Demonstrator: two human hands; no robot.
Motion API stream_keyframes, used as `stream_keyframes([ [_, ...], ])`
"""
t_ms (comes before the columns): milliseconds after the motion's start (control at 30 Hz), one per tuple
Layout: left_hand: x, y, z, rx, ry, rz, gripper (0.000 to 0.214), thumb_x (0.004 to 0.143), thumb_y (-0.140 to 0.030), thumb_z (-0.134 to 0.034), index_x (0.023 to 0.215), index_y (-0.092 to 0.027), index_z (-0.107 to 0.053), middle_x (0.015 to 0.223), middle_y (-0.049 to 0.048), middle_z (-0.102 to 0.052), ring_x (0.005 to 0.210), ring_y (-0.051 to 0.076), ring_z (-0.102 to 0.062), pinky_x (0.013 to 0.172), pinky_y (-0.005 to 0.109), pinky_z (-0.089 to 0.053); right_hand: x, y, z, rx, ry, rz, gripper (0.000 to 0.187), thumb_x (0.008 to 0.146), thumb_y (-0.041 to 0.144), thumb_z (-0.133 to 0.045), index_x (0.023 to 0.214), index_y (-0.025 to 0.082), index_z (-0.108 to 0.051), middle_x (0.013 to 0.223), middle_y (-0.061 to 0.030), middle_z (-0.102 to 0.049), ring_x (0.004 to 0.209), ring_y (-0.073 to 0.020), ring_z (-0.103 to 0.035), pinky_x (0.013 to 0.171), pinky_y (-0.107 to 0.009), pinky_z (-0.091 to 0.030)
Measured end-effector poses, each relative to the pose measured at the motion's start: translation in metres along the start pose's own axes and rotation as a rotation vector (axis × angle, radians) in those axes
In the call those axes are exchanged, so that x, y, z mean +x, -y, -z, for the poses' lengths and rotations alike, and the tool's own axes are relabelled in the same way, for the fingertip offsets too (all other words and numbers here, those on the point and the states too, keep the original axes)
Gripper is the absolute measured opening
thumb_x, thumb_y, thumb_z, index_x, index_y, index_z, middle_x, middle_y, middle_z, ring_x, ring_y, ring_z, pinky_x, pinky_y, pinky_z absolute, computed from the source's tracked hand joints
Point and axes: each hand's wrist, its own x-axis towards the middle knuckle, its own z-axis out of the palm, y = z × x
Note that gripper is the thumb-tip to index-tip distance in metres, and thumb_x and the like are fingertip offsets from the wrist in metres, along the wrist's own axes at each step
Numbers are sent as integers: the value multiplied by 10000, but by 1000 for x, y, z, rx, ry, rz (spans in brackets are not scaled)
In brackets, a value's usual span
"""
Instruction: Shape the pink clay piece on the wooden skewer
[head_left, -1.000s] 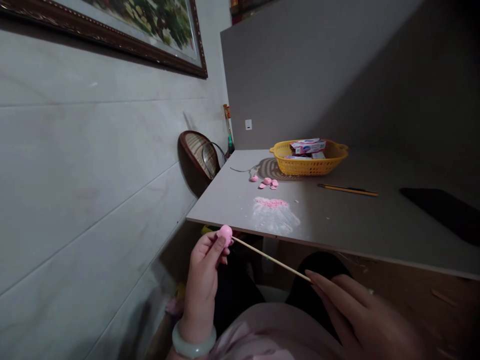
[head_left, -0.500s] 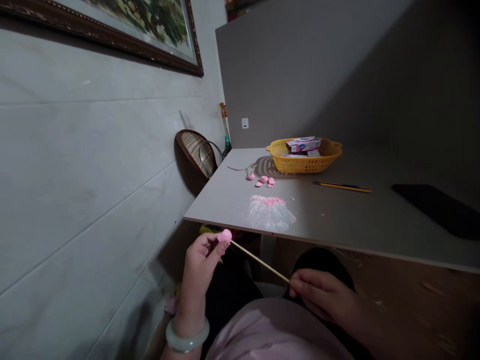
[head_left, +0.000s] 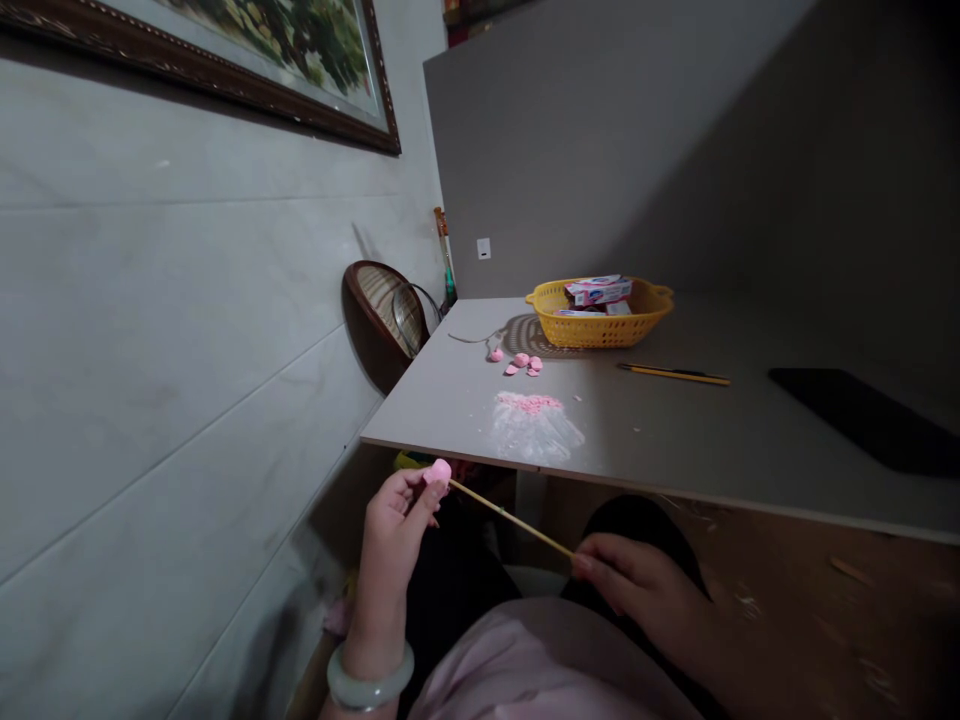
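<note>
Framed picture [head_left: 300,110]: on wall; top and left side cut off by view; no writing legible.
Round woven item [head_left: 379,305]: leaning near wall; lower part in shadow, exact type unclear.
Left hand [head_left: 397,515]: thumb and fingers pinched on the pink ball; bracelet [head_left: 371,692] at wrist; forearm cut off at lower edge.
Pink ball [head_left: 440,471]: in left fingertips, just in front of the worktop [head_left: 442,415] edge; underside hidden by thumb.
Stick [head_left: 514,517]: slants from ball down to right hand; depth of entry into ball cannot be told.
Pink pieces [head_left: 521,360]: several, grouped on worktop; pink crumbs and white powder [head_left: 534,430] lie nearer.
Right hand [head_left: 626,575]: fingers closed on stick, concealing its near end; forearm fades into shadow.
Yellow basket [head_left: 604,330]: rear of worktop; holds printed boxes [head_left: 604,290], white and pink with a blue mark; lettering too small to read, lower boxes partly hidden.
Slim yellow-and-dark implement [head_left: 686,377]: one piece or two, unclear.
Black flat object [head_left: 855,420]: right side dim; identity uncertain.
</note>
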Motion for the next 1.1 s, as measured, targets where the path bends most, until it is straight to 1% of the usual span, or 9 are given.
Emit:
stream_keyframes([
  [67, -1, -4, 0, 9, 33, -23, 253, 740, -397, -831, 813, -164, -763, 708, 26, -702, 597, 126, -577, 492, 198, -461, 7, -3, -4, 156, 259, -124, 471, 822, 661, -517, 649, 227, -580, 464, 79, -337, 409, -107, -276, 417, -251, -246],
  [167, 0, -6, 0, 20, 43, -13, 255, 722, -391, -844, 811, -165, -766, 713, 28, -708, 589, 124, -575, 486, 198, -460, 9, -3, -14, 196, 311, -133, 476, 867, 631, -442, 657, 224, -572, 472, 79, -341, 409, -106, -267, 419, -249, -269],
  [400, 3, 8, -2, -21, -93, 63, 335, 718, -444, -835, 861, -152, -756, 760, 47, -733, 610, 130, -592, 495, 196, -469, -7, -4, -14, -431, -517, 332, 256, 956, 414, -502, 934, 241, -689, 948, -77, -709, 804, -226, -631, 727, -336, -436],
  [600, 2, 5, 0, -10, 3, 17, 307, 705, -428, -840, 809, -151, -757, 703, 37, -710, 573, 123, -571, 468, 196, -442, 8, -6, 4, -33, 82, 11, 473, 886, 630, -547, 673, 217, -635, 479, 59, -472, 394, -103, -395, 427, -229, -331],
  [667, 2, 4, 1, -1, 38, 22, 307, 699, -425, -844, 812, -152, -761, 711, 44, -718, 583, 130, -580, 461, 197, -438, 11, -6, 3, -36, 147, -2, 546, 881, 669, -505, 621, 207, -638, 401, 88, -366, 313, -86, -273, 366, -230, -270],
  [733, 4, 5, 0, 7, 29, 42, 328, 689, -436, -849, 825, -150, -763, 724, 53, -729, 598, 136, -590, 459, 195, -436, 9, -4, 0, -52, 132, -8, 535, 911, 632, -468, 649, 203, -650, 442, 61, -430, 361, -106, -371, 404, -235, -319],
  [833, 6, 11, -1, -1, -50, 81, 370, 683, -463, -853, 850, -147, -758, 743, 59, -742, 598, 130, -591, 465, 189, -439, -1, 1, -6, -225, -147, 89, 373, 950, 498, -480, 909, 205, -708, 769, -47, -673, 687, -188, -619, 628, -286, -443],
  [967, 7, 16, -2, -28, -119, 86, 381, 711, -490, -836, 867, -152, -755, 764, 56, -742, 592, 121, -580, 477, 189, -441, -10, 1, -2, -483, -536, 358, 300, 979, 417, -471, 977, 253, -723, 947, -81, -718, 807, -234, -640, 718, -337, -433],
  [1100, 5, 11, 1, -47, -27, 3, 334, 711, -454, -850, 839, -160, -757, 723, 31, -710, 581, 124, -569, 474, 197, -431, 1, -9, 5, -16, -21, 25, 397, 918, 574, -535, 778, 228, -669, 603, 12, -551, 536, -142, -496, 504, -245, -363],
])
